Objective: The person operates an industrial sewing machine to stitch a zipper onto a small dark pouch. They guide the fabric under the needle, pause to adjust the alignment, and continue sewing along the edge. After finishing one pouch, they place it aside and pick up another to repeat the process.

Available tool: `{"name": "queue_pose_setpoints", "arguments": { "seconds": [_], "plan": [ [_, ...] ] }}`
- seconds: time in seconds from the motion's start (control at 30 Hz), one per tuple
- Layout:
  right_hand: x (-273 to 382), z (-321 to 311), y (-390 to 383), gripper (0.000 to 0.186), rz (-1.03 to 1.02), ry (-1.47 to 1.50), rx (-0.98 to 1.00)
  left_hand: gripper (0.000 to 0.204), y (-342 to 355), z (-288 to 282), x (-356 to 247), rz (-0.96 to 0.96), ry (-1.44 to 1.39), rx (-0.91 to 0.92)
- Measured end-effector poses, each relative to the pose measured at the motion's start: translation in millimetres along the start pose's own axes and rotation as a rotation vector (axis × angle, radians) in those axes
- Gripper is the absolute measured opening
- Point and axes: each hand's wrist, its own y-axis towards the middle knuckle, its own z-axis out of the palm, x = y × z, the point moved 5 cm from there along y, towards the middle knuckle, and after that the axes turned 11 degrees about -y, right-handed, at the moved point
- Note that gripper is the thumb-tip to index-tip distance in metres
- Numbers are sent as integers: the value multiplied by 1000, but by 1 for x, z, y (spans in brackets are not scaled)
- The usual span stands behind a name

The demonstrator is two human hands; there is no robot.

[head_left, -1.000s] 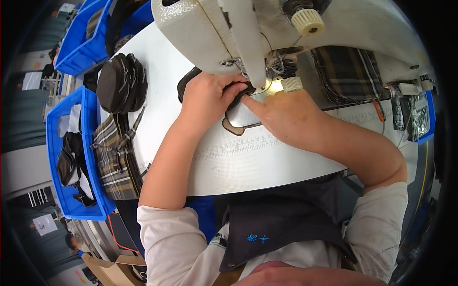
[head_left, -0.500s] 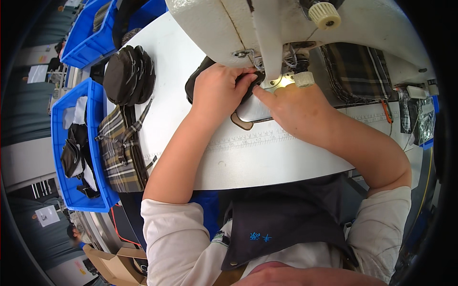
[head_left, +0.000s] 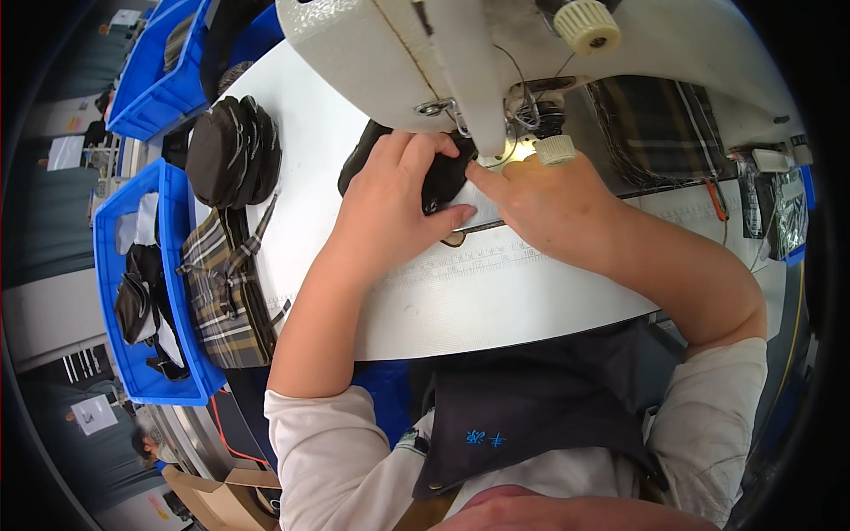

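Note:
Under the head of a white sewing machine [head_left: 390, 53], a dark fabric piece [head_left: 443, 184] lies near the lit needle area. My left hand [head_left: 394, 195] rests over it, fingers bent onto the cloth and thumb spread wide toward me. One outstretched finger of my right hand [head_left: 549, 199] touches the fabric's right edge beside the presser area; its other fingers are partly hidden by the machine and the glare. More dark cloth shows left of my left hand. Stitching details at the needle are too small to make out.
Left on the white table [head_left: 416, 310] stand stacked dark fabric pieces [head_left: 232, 150] and folded plaid cloth [head_left: 221, 292]. A blue bin [head_left: 199, 354] with dark and white pieces is beside them. Plaid panels [head_left: 655, 128] and orange-handled snips [head_left: 715, 199] lie right.
My left hand has gone from pinching the fabric by the needle to spreading over it, thumb drawn toward me. More of the dark piece shows. My right hand stays nearly in place.

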Motion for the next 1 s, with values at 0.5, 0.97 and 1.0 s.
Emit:
{"name": "queue_pose_setpoints", "arguments": {
  "seconds": [0.5,0.97,1.0],
  "plan": [
    [4,-4,-4,26,-90,45,29,46,-7,8,-27,62,155,24],
    [8,3,-5,28,-101,-78,31,39,-1,19,-22,201,173,-45],
    [8,1,-5,25,-95,-55,48,40,-2,19,-22,190,195,-37]
  ]
}}
